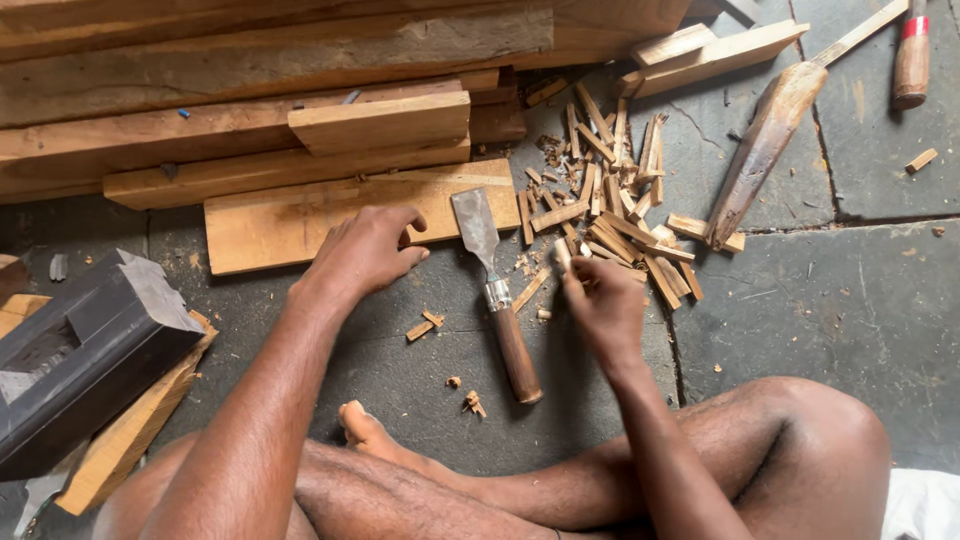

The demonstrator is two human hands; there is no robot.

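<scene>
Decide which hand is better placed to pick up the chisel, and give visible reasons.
Probably the right hand: it hovers beside the chisel handle, at the wood chips. The left hand rests on the plank, farther from the handle.

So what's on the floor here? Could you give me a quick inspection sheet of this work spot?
Surface: grey stone floor, dusty, with joints between slabs.
Job's things: wide chisel with brown wooden handle lying flat between the hands; pile of split wood strips; flat plank.
Clutter: small wood chips; wooden mallet; red-banded tool handle; dark block with a slot.
Grippers: left hand resting fingertips on the plank edge; right hand blurred, pinching a wood strip, grip unclear.
Cables: nothing seen.
Surroundings: stacked timber boards; person sits cross-legged.
</scene>
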